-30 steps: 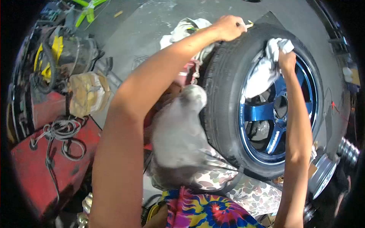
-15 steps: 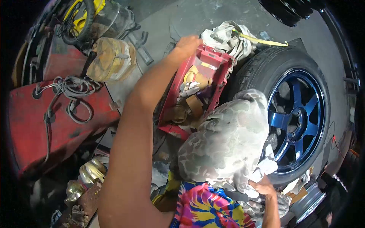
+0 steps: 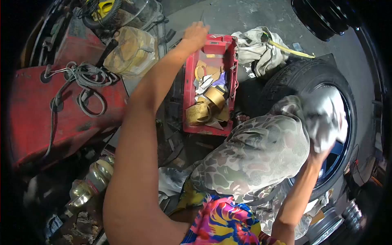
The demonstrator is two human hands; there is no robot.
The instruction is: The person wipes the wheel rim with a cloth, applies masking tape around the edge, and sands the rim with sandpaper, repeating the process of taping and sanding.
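My left hand (image 3: 195,36) reaches out to the far left rim of a red plastic crate (image 3: 189,102) and grips its edge. The crate holds rolls of tape and paper scraps (image 3: 206,104). My right hand (image 3: 319,154) is raised over my bent knee in camouflage trousers (image 3: 253,155) and clutches a white rag (image 3: 324,118). Behind the rag lies a tyre (image 3: 298,77) with a blue rim (image 3: 332,163), mostly hidden by the knee and the rag.
A red machine top (image 3: 49,118) with a coiled grey cable (image 3: 81,87) fills the left. A wrapped yellowish bundle (image 3: 130,51) sits beyond it. Crumpled cloth with a yellow strip (image 3: 261,47) lies behind the crate. Bottles (image 3: 92,183) stand at lower left, a black wheel (image 3: 322,16) at top right.
My left hand left the tyre and went to the crate, which now lies flatter. My right hand dropped from the rim with the rag, then rose again above my knee.
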